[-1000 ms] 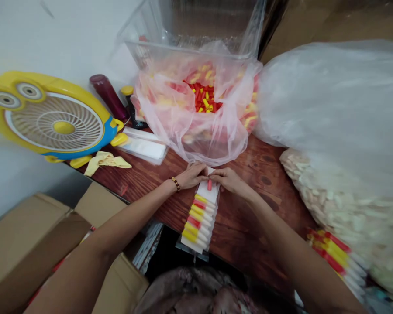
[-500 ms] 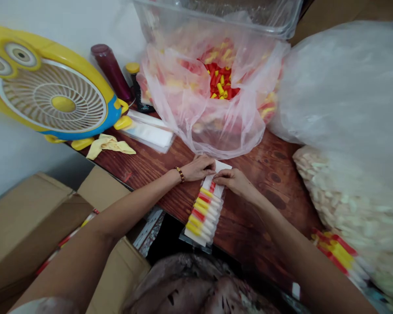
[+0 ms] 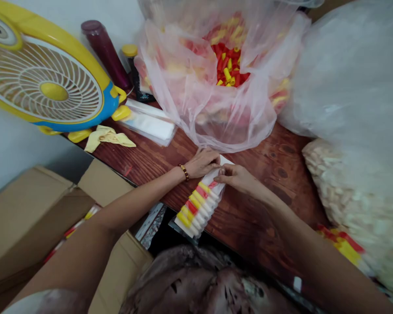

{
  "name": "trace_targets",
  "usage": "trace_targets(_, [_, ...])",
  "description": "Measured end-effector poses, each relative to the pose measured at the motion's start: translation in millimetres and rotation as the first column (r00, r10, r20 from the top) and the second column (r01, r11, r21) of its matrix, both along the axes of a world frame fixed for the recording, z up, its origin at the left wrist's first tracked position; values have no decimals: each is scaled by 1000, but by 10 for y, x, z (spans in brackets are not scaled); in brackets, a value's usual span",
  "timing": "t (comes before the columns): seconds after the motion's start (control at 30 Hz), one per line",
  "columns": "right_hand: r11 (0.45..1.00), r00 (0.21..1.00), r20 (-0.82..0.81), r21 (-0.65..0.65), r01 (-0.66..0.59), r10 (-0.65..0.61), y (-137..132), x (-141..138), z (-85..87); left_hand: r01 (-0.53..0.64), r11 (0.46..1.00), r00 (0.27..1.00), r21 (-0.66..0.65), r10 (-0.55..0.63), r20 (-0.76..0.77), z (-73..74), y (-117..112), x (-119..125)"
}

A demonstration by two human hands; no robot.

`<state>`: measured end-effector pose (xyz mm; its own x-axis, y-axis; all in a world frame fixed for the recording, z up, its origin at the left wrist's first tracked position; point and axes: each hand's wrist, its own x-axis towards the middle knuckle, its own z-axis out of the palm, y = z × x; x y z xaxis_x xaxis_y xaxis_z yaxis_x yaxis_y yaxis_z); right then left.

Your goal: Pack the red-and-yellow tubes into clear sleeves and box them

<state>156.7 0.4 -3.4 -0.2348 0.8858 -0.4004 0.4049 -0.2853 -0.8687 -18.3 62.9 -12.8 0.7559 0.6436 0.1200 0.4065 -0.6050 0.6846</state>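
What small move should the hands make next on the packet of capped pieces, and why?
Probably fetch another cap from the pink bag: both the left hand and right hand pinch the packet at its far end, where white space remains beyond the last red cap.

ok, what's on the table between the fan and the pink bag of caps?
Head view: two bottles, a flat clear packet and a crumpled yellow scrap on the wooden table.

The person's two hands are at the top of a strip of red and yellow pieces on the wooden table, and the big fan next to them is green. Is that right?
Not quite. The fan is yellow with a blue edge, not green; the head view shows it. The rest holds: the left hand and right hand are at the top end of the strip of red and yellow pieces on the wooden table.
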Motion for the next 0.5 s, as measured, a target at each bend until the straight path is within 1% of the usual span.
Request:
trace_targets(0.03, [1000,999,-34,-7,6,-6,-4,-2,1,-26,1000,1000,-3,26,11,22,-26,-14])
trace_targets(0.1, [1000,994,-110,-19,16,-18,-10,-2,26,-120,993,993,-13,121,16,85,-116,-77])
trace_targets(0.17, [1000,989,-147,-22,19,-22,-16,9,63,-222,974,975,-41,221,-29,159,-255,-182])
trace_targets(0.2, [999,989,-146,-25,19,-23,-17,19,77,-252,966,966,-57,248,-74,196,-337,-241])
trace_targets(0.27, [999,993,-111,-36,40,-44,-19,52,84,-261,963,953,-68,245,-181,255,-506,-347])
trace_targets(0.33, [997,996,-50,-16,77,-77,-17,105,68,-220,975,943,-26,205,-261,285,-658,-403])
trace_targets(0.4, [992,994,16,73,107,-108,-18,177,53,-175,984,938,37,178,-299,289,-764,-398])
trace_targets(0.43, [985,991,35,119,122,-127,-23,219,53,-171,983,934,61,181,-308,285,-795,-376])
trace_targets(0.47, [980,989,40,146,135,-142,-35,261,60,-180,981,930,73,194,-314,281,-813,-348])
trace_targets(0.5, [979,988,35,144,143,-149,-54,301,74,-201,977,923,75,214,-320,279,-819,-316])
